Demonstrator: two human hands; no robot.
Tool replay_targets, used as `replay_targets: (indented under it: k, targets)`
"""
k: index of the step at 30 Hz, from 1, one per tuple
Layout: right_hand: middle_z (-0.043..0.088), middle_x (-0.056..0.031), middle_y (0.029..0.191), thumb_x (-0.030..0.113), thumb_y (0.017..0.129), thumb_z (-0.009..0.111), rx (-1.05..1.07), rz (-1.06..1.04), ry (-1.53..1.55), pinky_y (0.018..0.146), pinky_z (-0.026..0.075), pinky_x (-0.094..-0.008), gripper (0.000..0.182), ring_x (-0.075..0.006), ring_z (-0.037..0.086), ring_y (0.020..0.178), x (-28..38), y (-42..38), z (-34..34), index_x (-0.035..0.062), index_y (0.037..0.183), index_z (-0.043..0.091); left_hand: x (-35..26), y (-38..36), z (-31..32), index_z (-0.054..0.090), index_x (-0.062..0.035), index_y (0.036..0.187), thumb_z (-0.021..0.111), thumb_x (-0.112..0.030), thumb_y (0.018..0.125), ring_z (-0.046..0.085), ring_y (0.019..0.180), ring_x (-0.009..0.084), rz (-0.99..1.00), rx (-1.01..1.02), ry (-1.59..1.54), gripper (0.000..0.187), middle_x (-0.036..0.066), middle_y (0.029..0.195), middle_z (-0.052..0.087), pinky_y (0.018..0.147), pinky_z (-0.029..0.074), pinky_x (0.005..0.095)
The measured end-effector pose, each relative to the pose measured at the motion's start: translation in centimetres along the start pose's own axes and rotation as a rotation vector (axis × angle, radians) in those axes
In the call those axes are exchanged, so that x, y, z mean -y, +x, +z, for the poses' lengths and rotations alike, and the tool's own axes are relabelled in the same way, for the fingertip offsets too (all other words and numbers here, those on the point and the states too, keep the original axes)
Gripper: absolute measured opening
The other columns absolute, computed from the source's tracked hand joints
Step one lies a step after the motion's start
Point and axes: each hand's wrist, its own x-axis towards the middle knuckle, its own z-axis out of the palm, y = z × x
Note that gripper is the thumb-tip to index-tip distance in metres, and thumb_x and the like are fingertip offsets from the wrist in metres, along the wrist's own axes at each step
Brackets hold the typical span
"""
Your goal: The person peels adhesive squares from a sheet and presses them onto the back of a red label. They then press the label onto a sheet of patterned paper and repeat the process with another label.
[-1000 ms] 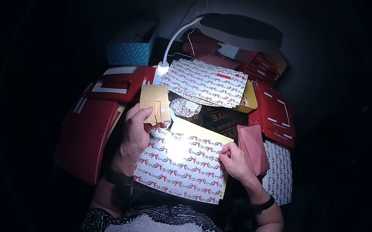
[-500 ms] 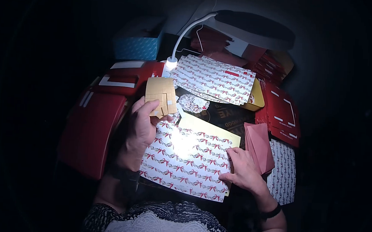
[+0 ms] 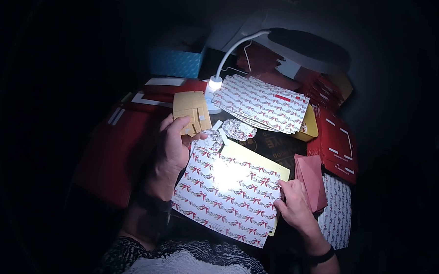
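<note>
My left hand is closed on a tan card marked off in small squares, which bears a few pale patches. The card is held up over the far left corner of a white sheet printed with garlands and red bows. At that sheet's right edge, my right hand has thumb and forefinger closed on the border. Under the printed sheet lies a pale yellow sheet, showing along its far and right edges. Lamp glare washes out part of the print.
A white lamp stands behind, beside a stack of patterned sheets. Round silvery pieces lie nearer. Red folders are at left, pink envelopes and red printed cards at right. A blue box sits at the back.
The whole view has shifted, so most things appear farther right and lower. My right thumb has drawn back from the sheet's surface to its right edge. My left hand still holds the tan card.
</note>
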Motion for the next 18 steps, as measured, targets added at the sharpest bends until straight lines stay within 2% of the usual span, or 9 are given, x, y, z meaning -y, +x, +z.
replay_targets:
  k: [3, 5, 6, 7, 9, 11, 13, 16, 18]
  targets:
    - [0.051, -0.0217, 0.108, 0.008, 0.073, 0.07, 0.027, 0.02, -0.062, 0.09, 0.041, -0.0426, 0.048, -0.0363, 0.048, 0.101, 1.1, 1.5, -1.1, -0.0055, 0.115, 0.053, -2.1, -0.9, 0.9, 0.055, 0.0032, 0.112, 0.05, -0.017, 0.085, 0.065, 0.082, 0.0233, 0.106, -0.094, 0.023, 0.034, 0.015, 0.097, 0.063, 0.063, 0.057, 0.0317]
    - [0.051, -0.0237, 0.114, 0.009, 0.075, 0.068, -0.015, -0.116, -0.131, 0.091, 0.041, -0.0427, 0.041, -0.0376, 0.049, 0.104, 2.0, 3.0, -2.0, -0.0056, 0.111, 0.055, -3.3, -2.0, 1.1, 0.054, 0.0039, 0.112, 0.05, -0.017, 0.086, 0.066, 0.08, 0.0234, 0.104, -0.159, 0.066, 0.034, 0.016, 0.097, 0.063, 0.064, 0.056, 0.0311]
    - [0.055, -0.0217, 0.112, 0.009, 0.077, 0.067, -0.029, -0.134, -0.11, 0.09, 0.043, -0.0414, 0.03, -0.0364, 0.051, 0.104, 2.8, 4.0, -2.3, -0.0044, 0.103, 0.061, -3.5, -2.4, 1.0, 0.053, 0.004, 0.112, 0.049, -0.017, 0.087, 0.066, 0.079, 0.0228, 0.122, -0.149, 0.077, 0.033, 0.016, 0.097, 0.063, 0.066, 0.055, 0.0304]
    - [0.055, -0.0217, 0.112, 0.009, 0.077, 0.067, -0.034, -0.138, -0.117, 0.09, 0.043, -0.0414, 0.03, -0.0364, 0.051, 0.104, 3.1, 5.1, -2.2, -0.0044, 0.103, 0.061, -3.5, -2.7, 1.0, 0.053, 0.0041, 0.113, 0.049, -0.017, 0.087, 0.066, 0.078, 0.0223, 0.139, -0.133, 0.086, 0.033, 0.016, 0.097, 0.063, 0.067, 0.054, 0.0298]
    - [0.061, -0.0181, 0.098, 0.011, 0.08, 0.064, -0.038, -0.253, -0.005, 0.087, 0.044, -0.0396, 0.019, -0.0338, 0.055, 0.097, 2.6, 7.6, -1.2, -0.0018, 0.094, 0.066, -2.9, -3.4, 0.8, 0.053, 0.0043, 0.112, 0.048, -0.016, 0.087, 0.065, 0.076, 0.0215, 0.131, -0.168, 0.104, 0.032, 0.016, 0.096, 0.063, 0.068, 0.053, 0.0291]
    - [0.065, -0.0174, 0.087, 0.011, 0.081, 0.06, 0.073, -0.194, -0.042, 0.082, 0.048, -0.0392, 0.015, -0.0329, 0.061, 0.089, 2.5, 10.5, 0.2, -0.0001, 0.087, 0.069, -2.5, -3.6, 0.4, 0.053, 0.0044, 0.111, 0.048, -0.016, 0.088, 0.065, 0.075, 0.0207, 0.12, -0.207, 0.117, 0.032, 0.016, 0.096, 0.064, 0.069, 0.053, 0.0285]
    - [0.067, -0.0201, 0.083, 0.009, 0.08, 0.057, 0.165, -0.046, 0.124, 0.077, 0.051, -0.04, 0.017, -0.0336, 0.065, 0.083, 3.1, 12.9, 0.9, -0.0005, 0.086, 0.069, -2.3, -3.5, 0.1, 0.055, 0.0031, 0.11, 0.048, -0.016, 0.088, 0.064, 0.075, 0.0189, 0.096, -0.154, 0.151, 0.03, 0.014, 0.094, 0.064, 0.069, 0.052, 0.0282]
    - [0.068, -0.0203, 0.082, 0.008, 0.077, 0.056, 0.174, -0.026, 0.181, 0.076, 0.052, -0.039, 0.018, -0.0326, 0.067, 0.081, 2.8, 15.3, 2.7, -0.0009, 0.086, 0.069, -1.2, -2.7, -0.6, 0.057, 0.0017, 0.108, 0.049, -0.016, 0.088, 0.063, 0.077, 0.0174, 0.168, -0.101, 0.104, 0.028, 0.012, 0.093, 0.064, 0.07, 0.051, 0.0281]
    - [0.068, -0.0202, 0.082, 0.008, 0.077, 0.056, 0.193, 0.001, 0.189, 0.076, 0.052, -0.039, 0.018, -0.0324, 0.067, 0.081, 3.0, 16.4, 3.7, -0.0005, 0.086, 0.069, -1.2, -2.9, -0.5, 0.058, 0.0013, 0.108, 0.049, -0.015, 0.088, 0.063, 0.077, 0.0165, 0.144, -0.114, 0.123, 0.028, 0.011, 0.093, 0.064, 0.07, 0.051, 0.0277]
